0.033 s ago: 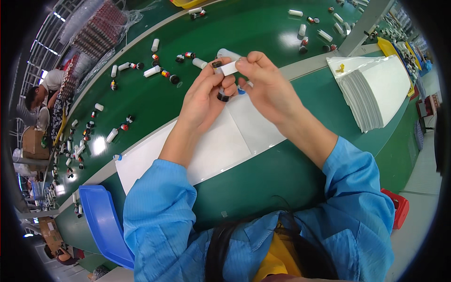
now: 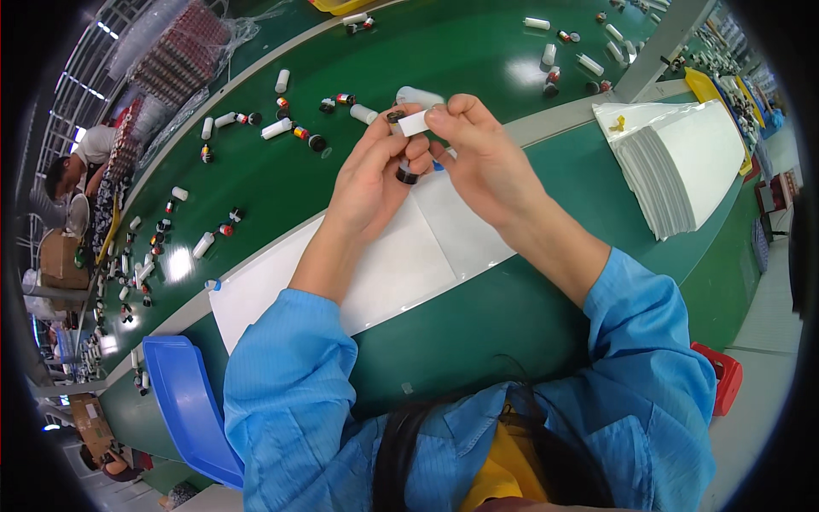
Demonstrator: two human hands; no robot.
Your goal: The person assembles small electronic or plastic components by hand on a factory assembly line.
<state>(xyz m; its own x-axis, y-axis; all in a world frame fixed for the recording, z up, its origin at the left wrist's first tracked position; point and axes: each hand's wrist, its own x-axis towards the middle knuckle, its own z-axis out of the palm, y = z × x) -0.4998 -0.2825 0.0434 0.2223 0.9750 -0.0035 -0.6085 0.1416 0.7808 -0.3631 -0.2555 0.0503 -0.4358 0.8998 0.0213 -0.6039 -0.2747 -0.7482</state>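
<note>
A small white rectangular strip (image 2: 413,125) juts out between the hands, the right hand (image 2: 488,160) pinching its right end, the left hand (image 2: 368,183) curled around a small dark-topped cylinder (image 2: 395,118) at its left end. Handling looks unfinished; whether they are joined, I cannot tell. Beyond the left hand, white plastic cylinders (image 2: 277,129) lie loose.

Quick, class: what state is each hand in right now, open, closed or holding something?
Left hand: closed around a small black-capped item.
Right hand: pinching a small white piece at its edge.
</note>
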